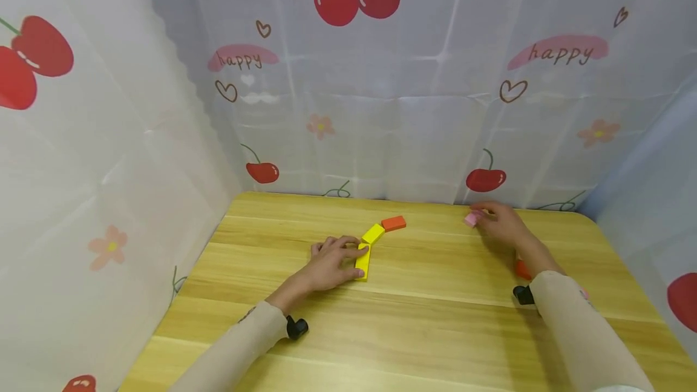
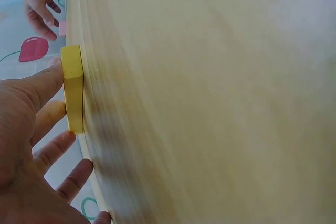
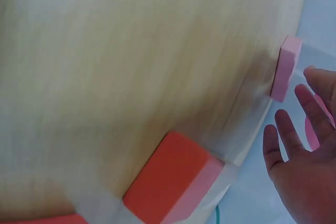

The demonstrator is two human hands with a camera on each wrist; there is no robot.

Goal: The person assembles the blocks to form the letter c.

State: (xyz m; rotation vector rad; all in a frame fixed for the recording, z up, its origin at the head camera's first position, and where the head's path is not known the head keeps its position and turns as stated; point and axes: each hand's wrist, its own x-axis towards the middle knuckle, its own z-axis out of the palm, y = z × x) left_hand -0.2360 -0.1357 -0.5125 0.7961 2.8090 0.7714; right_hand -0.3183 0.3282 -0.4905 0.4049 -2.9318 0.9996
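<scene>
On the table, a yellow block (image 1: 363, 265) lies under my left hand (image 1: 330, 264), which holds it between thumb and fingers. The left wrist view shows the thumb against the near part of this yellow block (image 2: 73, 87) and a fingertip at its far end. A second yellow block (image 1: 373, 233) lies end to end with it, and an orange block (image 1: 394, 223) continues the line in a slight curve. My right hand (image 1: 503, 224) hovers by a pink block (image 1: 471, 219) at the back right. In the right wrist view, its extended fingers stand just off the pink block (image 3: 286, 69).
An orange-red block (image 3: 168, 179) with a pink side lies near the right forearm, partly hidden by it in the head view. Another red piece (image 3: 47, 219) shows at the bottom corner of the right wrist view. A cherry-printed curtain (image 1: 381, 138) hangs behind the wooden table (image 1: 414, 331).
</scene>
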